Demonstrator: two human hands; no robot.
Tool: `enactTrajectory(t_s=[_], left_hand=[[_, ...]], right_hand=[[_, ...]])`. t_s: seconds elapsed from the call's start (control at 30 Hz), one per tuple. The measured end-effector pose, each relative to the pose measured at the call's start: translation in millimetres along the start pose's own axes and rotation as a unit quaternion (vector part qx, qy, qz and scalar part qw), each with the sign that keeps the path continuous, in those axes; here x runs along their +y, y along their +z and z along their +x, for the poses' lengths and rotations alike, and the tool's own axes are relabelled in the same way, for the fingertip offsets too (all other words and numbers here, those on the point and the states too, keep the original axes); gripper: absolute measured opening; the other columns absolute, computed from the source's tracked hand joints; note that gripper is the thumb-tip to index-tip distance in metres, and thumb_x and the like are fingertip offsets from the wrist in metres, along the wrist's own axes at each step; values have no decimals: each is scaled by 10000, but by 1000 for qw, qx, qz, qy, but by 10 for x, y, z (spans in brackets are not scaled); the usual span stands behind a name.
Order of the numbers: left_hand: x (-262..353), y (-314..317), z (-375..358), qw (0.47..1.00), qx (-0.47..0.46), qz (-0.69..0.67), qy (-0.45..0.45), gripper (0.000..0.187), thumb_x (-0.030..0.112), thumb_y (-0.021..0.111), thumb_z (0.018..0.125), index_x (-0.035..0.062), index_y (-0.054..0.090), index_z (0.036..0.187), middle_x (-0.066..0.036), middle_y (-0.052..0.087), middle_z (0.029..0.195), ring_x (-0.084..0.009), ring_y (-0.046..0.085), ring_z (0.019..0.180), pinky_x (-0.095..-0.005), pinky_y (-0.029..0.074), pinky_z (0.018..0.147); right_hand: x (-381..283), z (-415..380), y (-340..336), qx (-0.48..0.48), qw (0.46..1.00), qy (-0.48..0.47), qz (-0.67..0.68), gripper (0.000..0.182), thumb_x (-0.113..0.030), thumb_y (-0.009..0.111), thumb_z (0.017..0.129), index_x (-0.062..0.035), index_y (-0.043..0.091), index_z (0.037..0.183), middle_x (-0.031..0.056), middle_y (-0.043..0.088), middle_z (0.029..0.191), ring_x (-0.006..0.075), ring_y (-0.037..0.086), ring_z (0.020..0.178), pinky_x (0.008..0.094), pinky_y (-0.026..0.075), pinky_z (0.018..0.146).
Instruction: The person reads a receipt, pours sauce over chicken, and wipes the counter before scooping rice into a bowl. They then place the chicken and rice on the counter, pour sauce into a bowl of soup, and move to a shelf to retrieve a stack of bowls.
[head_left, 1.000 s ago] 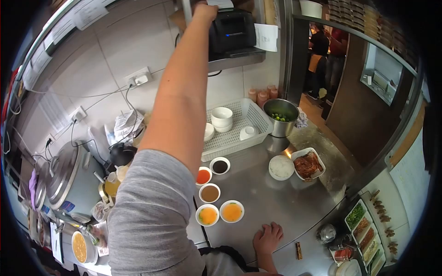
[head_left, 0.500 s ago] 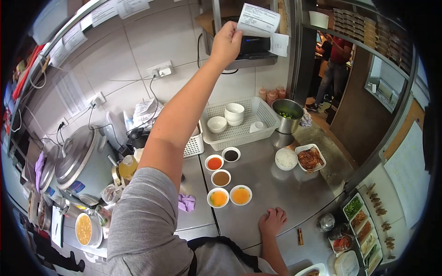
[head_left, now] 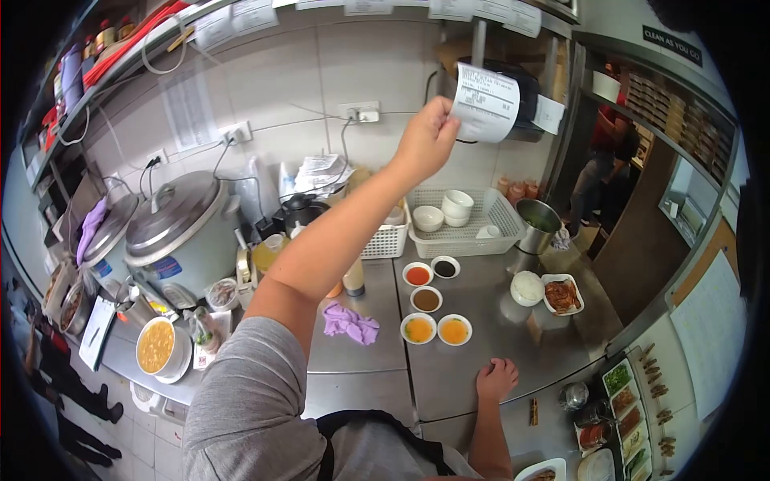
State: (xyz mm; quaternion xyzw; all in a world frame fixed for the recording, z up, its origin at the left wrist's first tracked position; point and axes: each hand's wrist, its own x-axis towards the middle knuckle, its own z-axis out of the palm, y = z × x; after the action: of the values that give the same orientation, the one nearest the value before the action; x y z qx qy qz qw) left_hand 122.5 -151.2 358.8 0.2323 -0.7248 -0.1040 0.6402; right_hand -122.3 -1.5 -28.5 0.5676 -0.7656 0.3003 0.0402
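My left hand (head_left: 430,138) is raised on the outstretched arm, thumb and fingers closed on the edge of a printed paper receipt (head_left: 486,104). The receipt curls in front of a dark printer (head_left: 527,92), from which another paper slip (head_left: 549,115) sticks out. My right hand (head_left: 497,378) rests on the steel counter (head_left: 457,385), its fingers apart and loosely bent, holding nothing. Beyond it stand small white bowls: two with orange-yellow liquid and green bits (head_left: 455,329), one with brown sauce (head_left: 426,300), one with red sauce (head_left: 417,275) and one with dark sauce (head_left: 445,267).
A white basket (head_left: 465,244) holds white bowls. Near it are a steel pot (head_left: 537,224), a rice bowl (head_left: 526,289) and a dish of reddish food (head_left: 562,295). A purple cloth (head_left: 350,324), large lidded cookers (head_left: 178,232) and a soup bowl (head_left: 158,349) are left; topping trays (head_left: 630,413) right.
The receipt in my left hand has come away from the printer front and turned more toward me. My view has swung left. My right hand stays on the counter.
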Motion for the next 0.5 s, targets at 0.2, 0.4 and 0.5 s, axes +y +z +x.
enactTrajectory(t_s=[0.2, 0.4, 0.5], left_hand=[[555, -628, -743, 989, 9, -95, -117, 120, 35, 424, 820, -25, 435, 923, -88, 555, 827, -115, 536, 733, -229, 428, 639], [813, -1265, -1751, 965, 18, -189, -178, 138, 9, 377, 831, -11, 379, 967, -104, 543, 904, -130, 548, 791, -269, 466, 678], [705, -1353, -2544, 923, 27, -260, -283, 169, 3, 402, 815, 15, 387, 983, -76, 537, 908, -115, 543, 826, -255, 468, 653]], right_hand=[[101, -66, 129, 12, 1000, -13, 0, 247, -152, 560, 655, -106, 527, 896, 94, 471, 1049, 280, 392, 1023, 410, 283, 877], [-135, -394, 108, 44, 949, 112, 292, 264, -143, 536, 750, -49, 492, 994, 93, 492, 1018, 204, 461, 959, 327, 357, 835], [-1177, -614, -268, -72, 818, 76, 566, 256, -133, 522, 793, -16, 473, 1016, 72, 500, 982, 142, 488, 889, 252, 397, 772]])
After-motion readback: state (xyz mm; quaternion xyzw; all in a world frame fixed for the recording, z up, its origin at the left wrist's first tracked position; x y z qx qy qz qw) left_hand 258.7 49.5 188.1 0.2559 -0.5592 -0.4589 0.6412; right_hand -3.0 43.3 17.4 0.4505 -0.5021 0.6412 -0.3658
